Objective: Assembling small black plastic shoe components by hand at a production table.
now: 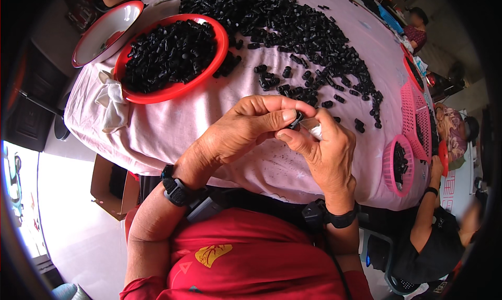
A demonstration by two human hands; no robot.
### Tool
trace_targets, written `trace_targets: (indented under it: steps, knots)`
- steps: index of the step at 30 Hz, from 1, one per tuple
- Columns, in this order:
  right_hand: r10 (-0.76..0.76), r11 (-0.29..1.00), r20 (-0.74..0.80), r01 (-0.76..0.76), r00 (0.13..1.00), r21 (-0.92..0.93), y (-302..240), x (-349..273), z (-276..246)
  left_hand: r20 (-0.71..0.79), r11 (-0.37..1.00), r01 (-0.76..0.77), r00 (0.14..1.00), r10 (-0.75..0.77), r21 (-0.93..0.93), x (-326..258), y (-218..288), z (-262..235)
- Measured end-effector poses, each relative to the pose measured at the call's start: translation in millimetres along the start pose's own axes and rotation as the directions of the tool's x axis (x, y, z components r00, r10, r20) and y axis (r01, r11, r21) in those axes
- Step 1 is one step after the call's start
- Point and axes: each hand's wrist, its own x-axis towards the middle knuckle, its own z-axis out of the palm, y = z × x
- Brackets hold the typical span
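In front of my chest, above the pink cloth, both hands meet. My left hand (pixel 238 130) is closed, its thumb and forefinger pinching a small black cylindrical part (pixel 296 120). Close against it is my right hand (pixel 330 151), with thumb and fingers curled round a small white piece (pixel 317 131). What that white piece is I cannot make out; the fingers cover most of it. The right fingertips touch or nearly touch the black part. Just beyond the hands, loose black cylindrical parts (pixel 306 95) lie on the cloth.
A large heap of black parts (pixel 272 17) spreads over the pink tablecloth (pixel 157 127). At left are a filled red basin (pixel 225 51), a white red-rimmed basin (pixel 107 30) and a whitish cloth (pixel 112 104). Pink baskets (pixel 387 166) stand right. Other people (pixel 436 227) sit along the table.
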Motion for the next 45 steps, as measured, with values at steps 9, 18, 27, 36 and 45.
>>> trace_targets:
  steps: [9, 18, 27, 36, 45]
  knots:
    - [0.0, 1.0, -0.004, 0.0, 1.0, -0.016, -2.6, -0.5, 0.5, -0.028, 0.999, 0.01, 1.0, -0.011, -0.037, -0.5, -0.3, 2.3]
    - [0.003, 1.0, -0.005, -0.003, 1.0, -0.03, -1.2, -1.6, 3.1, -0.06, 0.995, 0.027, 0.998, -0.033, -0.1, 1.0, -5.6, -1.7]
    - [0.008, 0.999, -0.004, -0.008, 1.0, -0.043, 0.5, 0.4, 0.0, -0.05, 0.995, 0.025, 0.998, -0.03, -0.1, 0.2, -1.5, 2.3]
    - [0.001, 0.998, -0.009, -0.001, 1.0, -0.055, -3.0, -0.1, -0.1, -0.062, 0.996, 0.034, 0.997, -0.039, -0.087, 0.5, -3.3, -0.3]
    - [-0.001, 0.998, -0.014, 0.0, 1.0, -0.068, -0.1, -0.2, 2.3, -0.079, 0.994, 0.049, 0.995, -0.056, -0.099, 0.6, -5.7, -3.1]
